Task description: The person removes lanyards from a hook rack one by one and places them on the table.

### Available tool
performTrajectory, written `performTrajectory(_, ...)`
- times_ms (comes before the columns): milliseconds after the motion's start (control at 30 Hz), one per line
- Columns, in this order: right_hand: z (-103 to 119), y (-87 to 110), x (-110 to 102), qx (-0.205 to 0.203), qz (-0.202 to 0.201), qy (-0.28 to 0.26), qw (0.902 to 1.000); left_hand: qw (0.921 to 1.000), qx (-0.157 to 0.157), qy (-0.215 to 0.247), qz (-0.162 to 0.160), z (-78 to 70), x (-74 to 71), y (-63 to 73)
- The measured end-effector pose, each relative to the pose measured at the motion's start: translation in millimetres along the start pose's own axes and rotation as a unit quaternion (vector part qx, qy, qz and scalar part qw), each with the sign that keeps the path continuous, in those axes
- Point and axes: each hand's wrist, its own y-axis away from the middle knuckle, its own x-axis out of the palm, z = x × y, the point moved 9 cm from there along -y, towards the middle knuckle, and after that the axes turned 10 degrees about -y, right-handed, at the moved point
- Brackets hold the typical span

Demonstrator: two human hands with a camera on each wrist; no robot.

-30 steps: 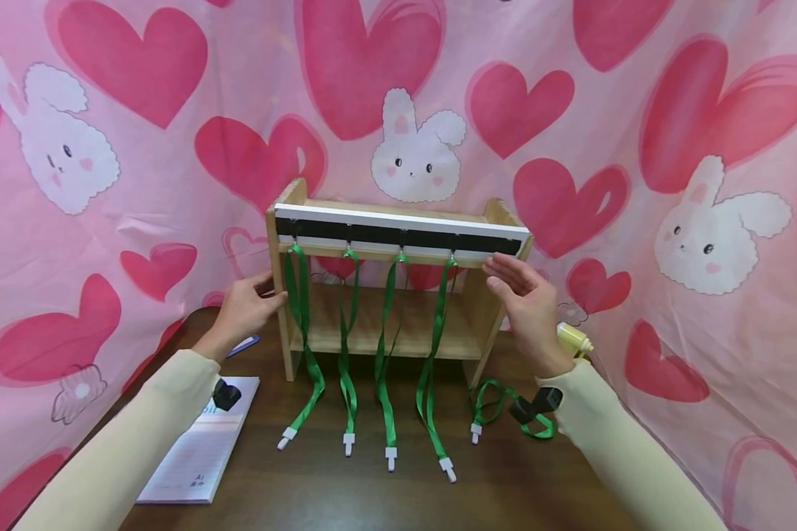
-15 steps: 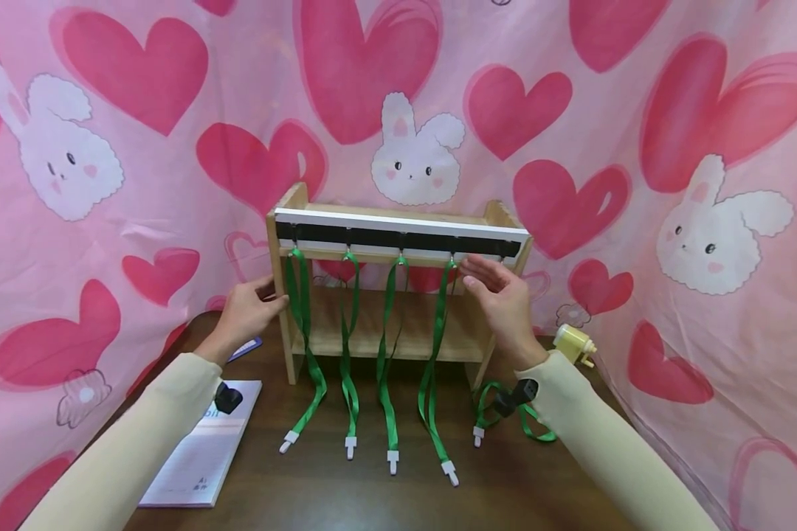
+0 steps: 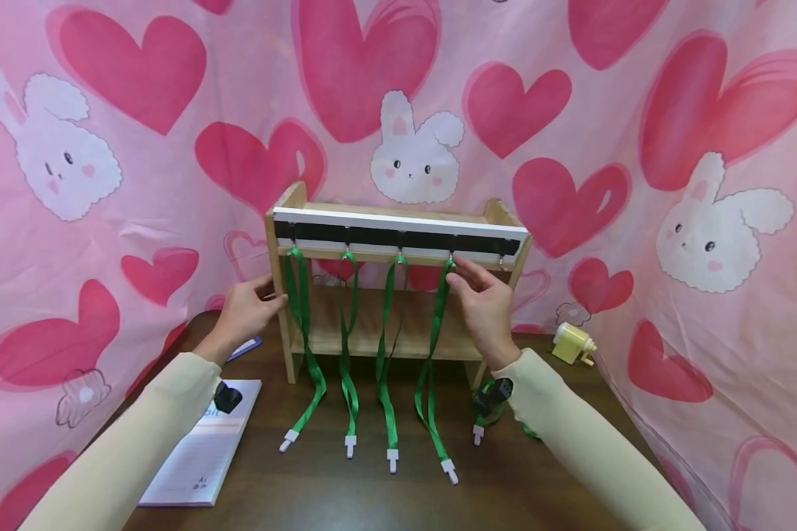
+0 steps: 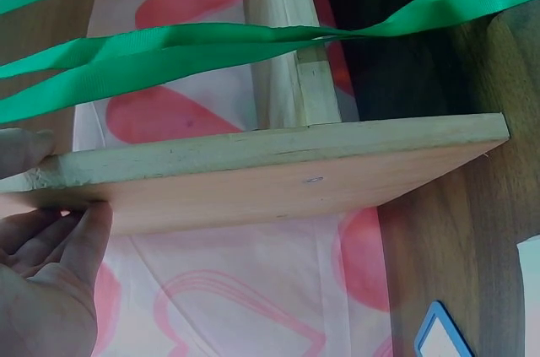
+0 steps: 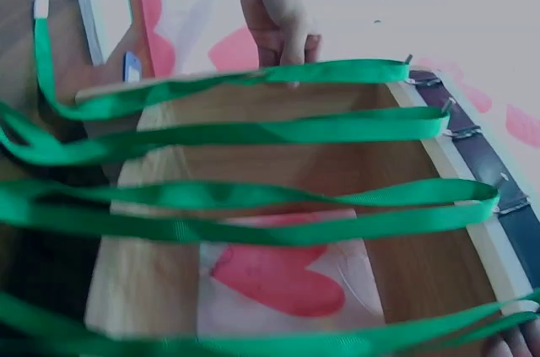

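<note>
A wooden rack [image 3: 367, 317] stands on the table, with a black-and-white hook strip [image 3: 372, 237] along its top front. From the strip hang several green lanyards [image 3: 303, 310] with white clips at their lower ends. My left hand [image 3: 246, 313] grips the rack's left side panel [image 4: 253, 159], thumb on the front edge and fingers against the outer face. At the right, my right hand [image 3: 490, 306] has its thumb and fingertips right at the top of the rightmost hanging lanyard [image 3: 436, 324], just below its hook. The hook [image 3: 502, 260] farthest right carries nothing.
Another green lanyard [image 3: 479, 424] lies on the table, partly hidden by the right wrist camera. A yellow hand-cranked gadget [image 3: 573, 344] stands at the right. A notebook [image 3: 199, 450] and a blue-edged item [image 3: 244, 348] lie at the left. A pink curtain [image 3: 571, 118] hangs behind.
My right hand has moved left from the rack's right end to the rightmost hanging lanyard, uncovering the bare end hook and the yellow gadget. The left hand keeps its hold.
</note>
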Motion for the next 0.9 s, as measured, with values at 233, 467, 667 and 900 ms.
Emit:
performTrajectory(233, -14, 7.2, -1, 0.012, -0.073, -0.023, 0.997, 1.0, -0.003, 0.004, -0.002, 2.7, 1.4, 0.5)
performTrajectory(467, -24, 8.8, 9, 0.029, -0.077, -0.097, 0.9919, 1.0, -0.008, 0.003, -0.001, 2.7, 1.5, -0.4)
performTrajectory(667, -24, 2.2, 14, 0.031, -0.059, -0.091, 0.9936, 0.9999, -0.012, 0.003, 0.002, 2.3, 1.2, -0.7)
performTrajectory(900, -24, -5.8, 16, 0.05, -0.023, -0.054, 0.997, 0.9999, -0.01, 0.004, -0.003, 2.8, 0.6, -2.0)
